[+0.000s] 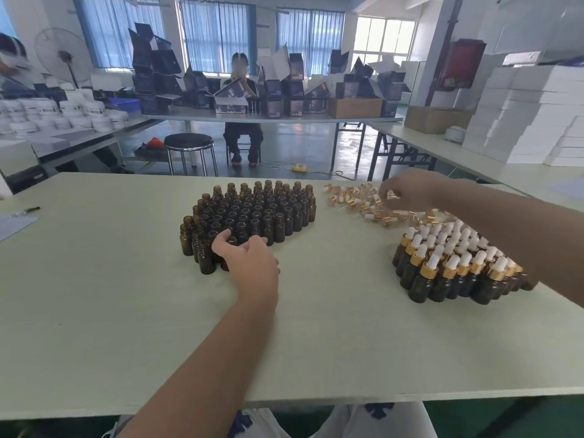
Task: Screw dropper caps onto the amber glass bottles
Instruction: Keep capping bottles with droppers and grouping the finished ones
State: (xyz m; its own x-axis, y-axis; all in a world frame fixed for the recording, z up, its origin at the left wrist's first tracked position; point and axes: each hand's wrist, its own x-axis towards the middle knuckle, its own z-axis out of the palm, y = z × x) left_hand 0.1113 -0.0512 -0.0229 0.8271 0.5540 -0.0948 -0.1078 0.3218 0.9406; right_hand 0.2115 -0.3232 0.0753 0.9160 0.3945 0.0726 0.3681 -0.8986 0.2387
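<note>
A dense cluster of uncapped amber glass bottles stands mid-table. My left hand reaches into its near edge, fingers curled around one bottle at the front. To the right lies a loose pile of gold-collared dropper caps with white bulbs. My right hand hovers over that pile and pinches one dropper cap between its fingertips. A group of capped bottles stands at the right, partly hidden by my right forearm.
The pale table carries a pen and a sheet of paper at the far left. Beyond it are a stool, a seated person, box-laden tables and stacked white boxes.
</note>
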